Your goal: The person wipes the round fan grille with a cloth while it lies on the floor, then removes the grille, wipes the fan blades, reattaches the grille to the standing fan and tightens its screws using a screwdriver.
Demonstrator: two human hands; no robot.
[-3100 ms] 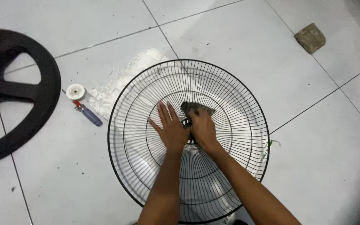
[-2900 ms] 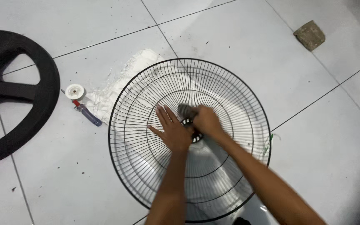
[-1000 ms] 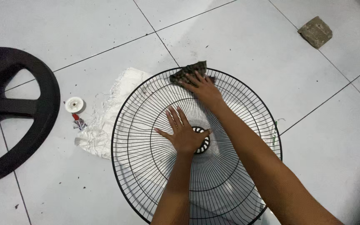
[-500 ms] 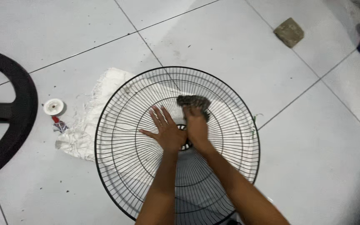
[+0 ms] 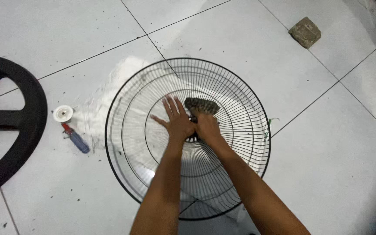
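Fan grille [image 5: 153, 174] on floor, screwdriver [image 5: 75, 138] and cap [image 5: 62, 113] left of it, ring [image 5: 27, 130] farther left

White tiled floor [image 5: 340, 152]. Wire fan guard [image 5: 240, 109] lies at frame centre. Black ring [image 5: 31, 126], white cap [image 5: 62, 113], screwdriver [image 5: 75, 138] at left; brown block [image 5: 304, 31] upper right.

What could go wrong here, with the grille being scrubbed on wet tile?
The left hand lies flat with spread fingers on the thin wires of the fan grille; a fingertip might slip between them. The right hand pushes a scrub pad near the hub, so the grille may slide on the soapy patch.
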